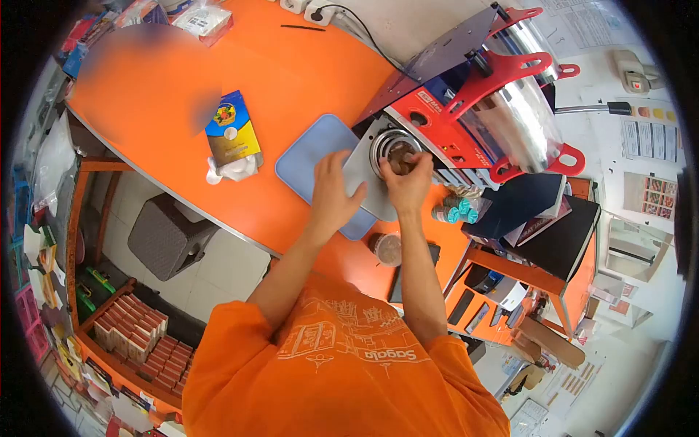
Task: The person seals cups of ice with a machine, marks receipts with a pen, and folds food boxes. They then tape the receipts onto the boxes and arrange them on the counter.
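My right hand (408,186) is at the round metal ring (378,149) of a red and silver cup-sealing machine (439,120). Its fingers are closed on a clear cup (399,155) with brown contents inside the ring; the hand partly covers the cup. My left hand (333,195) hangs to the left of the ring, holding nothing, thumb and fingers apart. Below it are the machine's grey metal plate (378,207) and a light blue tray (297,156). Another clear cup with brownish contents (386,249) stands nearer my body, between my forearms.
A blue and yellow pouch (233,131) lies on the orange table (291,65), with crumpled white material (239,169) beside it. Several teal-lidded jars (459,210) stand right of my right wrist. A grey stool (164,237) is below the table edge. Another area is blurred.
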{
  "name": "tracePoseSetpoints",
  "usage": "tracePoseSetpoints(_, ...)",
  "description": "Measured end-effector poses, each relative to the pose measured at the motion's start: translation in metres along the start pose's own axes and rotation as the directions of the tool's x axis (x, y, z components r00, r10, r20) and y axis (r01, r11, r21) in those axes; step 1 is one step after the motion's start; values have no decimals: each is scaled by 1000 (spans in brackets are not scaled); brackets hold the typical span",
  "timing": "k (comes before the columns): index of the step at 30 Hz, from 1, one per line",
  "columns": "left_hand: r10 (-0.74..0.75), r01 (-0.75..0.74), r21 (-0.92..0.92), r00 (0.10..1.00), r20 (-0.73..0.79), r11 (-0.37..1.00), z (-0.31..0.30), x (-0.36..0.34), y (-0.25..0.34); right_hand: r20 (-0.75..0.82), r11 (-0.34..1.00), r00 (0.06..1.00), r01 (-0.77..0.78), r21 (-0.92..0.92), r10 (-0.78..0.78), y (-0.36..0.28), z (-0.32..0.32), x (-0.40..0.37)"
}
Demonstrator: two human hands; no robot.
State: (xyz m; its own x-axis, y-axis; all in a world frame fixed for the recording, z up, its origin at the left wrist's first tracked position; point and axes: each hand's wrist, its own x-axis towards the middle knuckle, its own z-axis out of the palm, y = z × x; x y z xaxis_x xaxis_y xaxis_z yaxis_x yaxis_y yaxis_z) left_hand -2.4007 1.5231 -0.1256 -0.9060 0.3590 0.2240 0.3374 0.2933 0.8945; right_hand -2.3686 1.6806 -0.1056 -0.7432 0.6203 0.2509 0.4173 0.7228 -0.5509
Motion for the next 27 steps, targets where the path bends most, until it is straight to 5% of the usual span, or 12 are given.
tracePoseSetpoints(3,-158,158,-57,987,-2,986,13,-40,-37,70,997,997,-2,-76,7,5,7,-5)
tracePoseSetpoints(6,-388,420,-354,908,160,836,30,-77,-50,-122,938,936,311,-155,-331,-21,-32,-17)
tracePoseSetpoints(7,-471,573,-543,818,331,613,36,-82,-53,-229,923,894,374,-87,-384,-41,-55,-15)
tracePoseSetpoints(9,-423,541,-650,836,348,533,57,-87,-60,-328,728,650,609,-315,-685,-71,-97,19)
tracePoseSetpoints(11,-368,538,-726,838,403,429,68,-103,-52,-126,486,704,339,-805,-699,-102,-109,52)
tracePoseSetpoints(13,-387,574,-789,794,470,220,70,-92,-50,-84,371,678,291,-882,-731,-98,-123,88)
tracePoseSetpoints(15,-377,530,-814,823,425,240,78,-92,-60,126,749,944,320,-580,-306,-128,-159,112)
tracePoseSetpoints(19,-413,506,-848,814,408,160,81,-94,-49,657,890,695,450,-80,-292,-87,-234,219)
tracePoseSetpoints(21,-428,480,-872,810,401,92,81,-99,-53,630,857,712,496,-138,-310,-80,-258,243)
tracePoseSetpoints(23,-355,518,-829,830,430,208,82,-97,-57,400,509,807,587,-630,-435,-119,-267,217)
tracePoseSetpoints(25,-378,512,-828,830,409,229,84,-97,-52,424,816,861,446,-367,-280,-108,-252,155)
tracePoseSetpoints(27,-384,505,-819,838,388,274,84,-93,-53,486,418,677,730,-540,-553,-119,-183,117)
